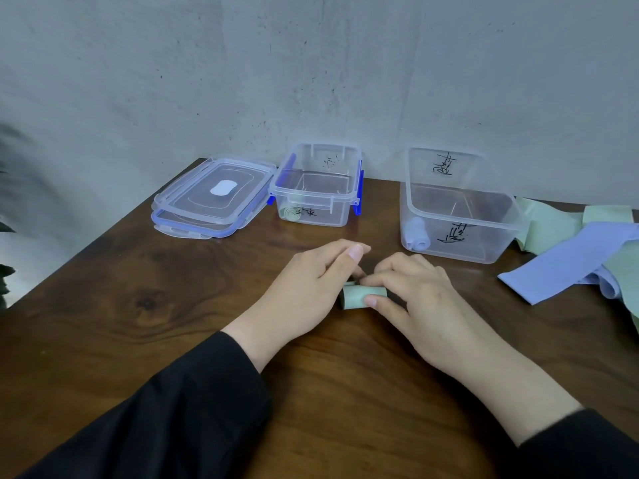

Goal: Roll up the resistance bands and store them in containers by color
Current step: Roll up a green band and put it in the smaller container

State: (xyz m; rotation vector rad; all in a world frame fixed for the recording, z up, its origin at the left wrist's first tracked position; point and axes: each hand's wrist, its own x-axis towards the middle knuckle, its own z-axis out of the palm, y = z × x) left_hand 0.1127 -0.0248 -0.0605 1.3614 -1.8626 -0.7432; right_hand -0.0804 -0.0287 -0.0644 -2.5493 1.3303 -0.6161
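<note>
While both palms face down, left hand [304, 288], right hand [415, 299] pinch green roll [359, 297].

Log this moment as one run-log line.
left hand + right hand: rolling green band | next: smaller container, green roll inside | unrolled bands remaining

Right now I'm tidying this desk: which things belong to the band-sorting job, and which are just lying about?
Part of the job:
- green roll, held by left hand and right hand
- smaller container holding a green roll
- larger container holding a blue roll
- loose bands, blue and green

Lying about:
- stacked lids
- plant leaves at the table's left edge
</note>
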